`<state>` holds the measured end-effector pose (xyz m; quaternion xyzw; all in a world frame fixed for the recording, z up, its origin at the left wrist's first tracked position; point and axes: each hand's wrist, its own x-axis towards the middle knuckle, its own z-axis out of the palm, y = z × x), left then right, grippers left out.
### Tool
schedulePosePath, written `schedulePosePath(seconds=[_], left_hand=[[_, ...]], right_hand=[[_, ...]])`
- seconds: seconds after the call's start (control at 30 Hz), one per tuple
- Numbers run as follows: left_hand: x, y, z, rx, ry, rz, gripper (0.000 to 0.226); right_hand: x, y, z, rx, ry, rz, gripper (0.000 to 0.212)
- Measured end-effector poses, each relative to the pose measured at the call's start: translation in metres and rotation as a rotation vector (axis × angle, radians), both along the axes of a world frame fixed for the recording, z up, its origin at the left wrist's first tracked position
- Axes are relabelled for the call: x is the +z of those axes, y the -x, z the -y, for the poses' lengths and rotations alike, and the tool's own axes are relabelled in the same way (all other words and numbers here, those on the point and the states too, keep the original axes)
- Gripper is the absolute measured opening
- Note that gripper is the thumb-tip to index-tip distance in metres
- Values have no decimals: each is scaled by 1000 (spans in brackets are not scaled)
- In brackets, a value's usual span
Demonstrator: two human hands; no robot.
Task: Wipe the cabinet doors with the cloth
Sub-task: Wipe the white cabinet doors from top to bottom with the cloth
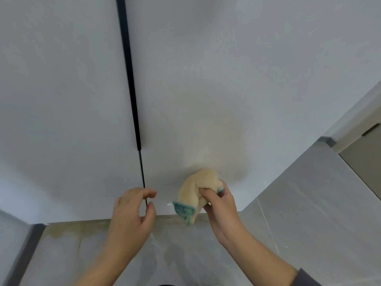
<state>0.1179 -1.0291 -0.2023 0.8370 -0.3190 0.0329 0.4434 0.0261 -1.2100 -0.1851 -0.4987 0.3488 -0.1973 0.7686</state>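
- While the right hand point(218, 205) grips a bunched beige cloth point(198, 188) with teal edging, its fingers curl round the middle of the cloth and the thumb pinches in from the near side.
- The cloth sits low in front of the right cabinet door point(226, 79), near the door's bottom edge; its rounded top is at the door's surface, though whether it actually touches cannot be told.
- A teal-hemmed corner of the cloth hangs down to the left of the right hand, just above the floor point(185, 254).
- The left hand point(132, 213) holds nothing; its fingers are loosely bent and spread, with the fingertips close to the thin seam point(142, 172) between the two doors.
- The left cabinet door point(61, 89) is plain white, like the right one.
- A long black handle strip point(129, 73) runs vertically along the seam, ending above the hands.
- The floor is grey marbled tile, with a dark skirting point(28, 250) at the lower left.
- A grey tiled wall point(309, 193) stands to the right of the cabinet.
- A dark sleeve point(307, 277) shows on the right forearm.
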Motion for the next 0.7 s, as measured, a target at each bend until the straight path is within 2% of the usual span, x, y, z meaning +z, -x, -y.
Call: schedulePosePath(seconds=[0.07, 0.1, 0.17, 0.2, 0.23, 0.37, 0.43, 0.53, 0.6, 0.7], left_hand=[[-5, -3, 2, -9, 14, -355, 8], [-5, -5, 4, -48, 22, -549, 14], [-6, -7, 9, -136, 22, -839, 55], [-7, -8, 11, -152, -10, -903, 66], [-8, -7, 14, -157, -52, -923, 67], [-25, -12, 23, -57, -155, -961, 25], [-45, -15, 22, 24, -61, -1119, 21], [-82, -16, 20, 195, 200, -1465, 24], [-109, -14, 19, 314, 244, -1586, 20], [-145, -13, 21, 441, 226, -1660, 19]], right_hand=[[-8, -4, -4, 10, 78, -53, 23], [-11, -6, -7, 11, 93, -70, 24], [-18, -10, -14, 18, 79, -91, 25], [-23, -12, -17, 28, 59, -99, 25], [-26, -13, -19, 35, 45, -103, 24], [-50, -14, -22, 81, -47, -129, 22], [-69, -12, -21, 120, -175, -159, 22], [-106, -12, -19, 190, -348, -265, 19], [-135, -14, -19, 239, -411, -376, 14], [-171, -18, -22, 303, -410, -538, 13]])
